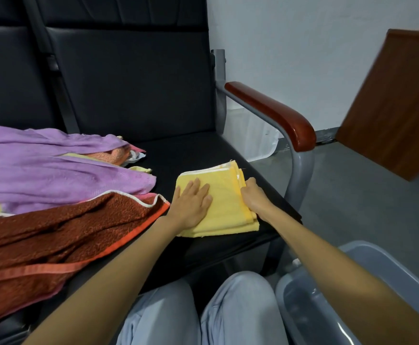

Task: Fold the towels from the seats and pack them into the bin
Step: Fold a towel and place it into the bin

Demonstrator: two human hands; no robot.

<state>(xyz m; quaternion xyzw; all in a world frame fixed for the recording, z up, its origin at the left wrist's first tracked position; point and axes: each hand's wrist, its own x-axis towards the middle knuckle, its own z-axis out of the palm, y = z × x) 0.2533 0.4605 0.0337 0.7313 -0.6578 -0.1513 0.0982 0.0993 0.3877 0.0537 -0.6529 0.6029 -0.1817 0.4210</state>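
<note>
At the lower right of the frame, closest to the person, sits the grey bin (300, 312). It is low down beside the person's knees (238, 307), and no towel shows in the part that can be seen. The right forearm passes over it.

A bit further up, in the middle, the yellow towel (226, 202) lies folded on the black seat (203, 153). Its long side runs from the bottom towards the top of the frame. The left hand (193, 200) lies flat on the towel's left half with straight fingers, pressing it down. The right hand (253, 192) curls its fingers over the towel's right edge and holds it.

The bin is down and to the right of the towel, so the right hand is the nearer one. The way looks open over the seat's front edge. The red-brown armrest (273, 113) and its grey post are further up on the right.

To the left, a brown towel (54, 227) and a purple towel (54, 165) lie in a loose pile, not yet folded. A wooden board (392, 103) is at the upper right.
</note>
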